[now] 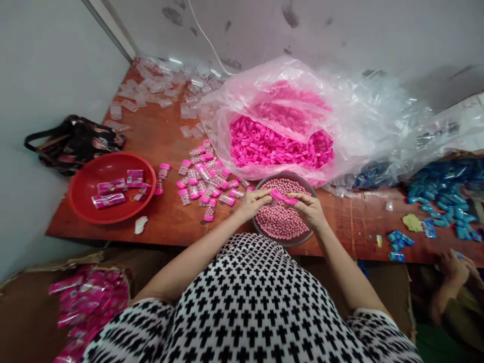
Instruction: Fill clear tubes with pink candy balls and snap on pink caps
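Observation:
Both hands meet above a grey bowl point(260, 228) of pink beads point(282, 224). My left hand point(254, 205) is closed, its fingertips pinching a small clear plastic container point(270, 202), partly covered by the fingers. Between thumb and fingers of my right hand point(309, 210) is a bright pink plastic cap point(290, 200). Another pink part point(277, 194) lies against it, near the left fingertips; whether the two are joined I cannot tell. Left of the bowl is a pile of bead-filled containers with pink caps point(206, 176).
Behind the bowl lies a large plastic bag point(215, 108) of pink caps point(272, 146). Clear containers point(151, 85) are scattered at the back left. A red basin point(81, 201) holds several pink packets. Blue packets point(449, 191) and a co-worker's hands point(454, 267) are at the right.

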A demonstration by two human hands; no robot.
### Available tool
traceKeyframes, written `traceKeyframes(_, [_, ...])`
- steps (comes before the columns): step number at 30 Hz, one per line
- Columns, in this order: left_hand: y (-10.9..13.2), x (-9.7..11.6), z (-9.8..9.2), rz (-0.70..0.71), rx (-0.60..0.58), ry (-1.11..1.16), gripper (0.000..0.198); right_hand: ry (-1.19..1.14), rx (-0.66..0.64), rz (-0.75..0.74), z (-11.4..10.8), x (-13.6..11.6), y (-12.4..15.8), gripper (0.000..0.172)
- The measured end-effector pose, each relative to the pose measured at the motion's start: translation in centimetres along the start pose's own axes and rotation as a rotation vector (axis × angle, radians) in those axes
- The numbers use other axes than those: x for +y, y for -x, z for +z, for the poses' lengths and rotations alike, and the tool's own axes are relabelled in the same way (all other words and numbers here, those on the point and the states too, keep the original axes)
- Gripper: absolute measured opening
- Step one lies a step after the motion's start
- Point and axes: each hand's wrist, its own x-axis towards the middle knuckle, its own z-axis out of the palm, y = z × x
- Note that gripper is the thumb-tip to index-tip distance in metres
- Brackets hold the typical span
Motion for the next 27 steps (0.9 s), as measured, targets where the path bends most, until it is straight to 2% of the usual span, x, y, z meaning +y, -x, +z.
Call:
traceKeyframes(2, [0.4, 0.4, 0.2, 0.100, -0.057, -0.105, 0.030, -0.030, 0.015, 0.038, 0.3, 0.0, -0.3, 0.032])
traceKeyframes(3, [0.6, 0.6, 0.4, 0.152, -0.071, -0.153, 0.027, -0.047, -0.016, 0.085, 0.5, -0.1, -0.5, 0.033])
traceKeyframes(6, [1.2, 0.9, 1.0, 0.262, -0.026, -0.237, 0.024, -0.129, -0.214, 0.311, 1.4, -0.5, -0.7, 0.037])
traceKeyframes(8, [1.5, 0.8, 1.3, 0.288, 0.003, -0.242, 0.024, -0.202, -0.280, 0.411, 2.1, -0.3, -0.6, 0.032])
traceKeyframes(12, [2.2, 0.3, 1.4, 0.272, 0.048, -0.186, 0.025, -0.303, -0.186, 0.371, 4.2, 0.9, -0.5, 0.019])
traceKeyframes(16, [2.9, -0.3, 0.7, 0.230, 0.116, -0.197, 0.025, -0.363, -0.091, 0.313, 6.5, 2.6, -0.8, 0.016])
traceKeyframes(19, [3.4, -0.9, -1.0, 0.141, 0.168, -0.216, 0.024, -0.364, -0.068, 0.340, 8.4, 3.8, -2.1, 0.017])
traceKeyframes(21, [3.8, -1.5, -3.0, 0.070, 0.213, -0.192, 0.025, -0.329, -0.117, 0.407, 10.0, 4.6, -3.5, 0.023])
traceKeyframes(25, [4.7, -3.2, -8.5, -0.055, 0.343, -0.146, 0.032, -0.102, -0.300, 0.527, 14.1, 6.3, -7.6, 0.050])
traceKeyframes(27, [5.0, -4.2, -11.7, -0.121, 0.420, -0.203, 0.032, 0.117, -0.336, 0.455, 16.1, 6.9, -10.0, 0.055])
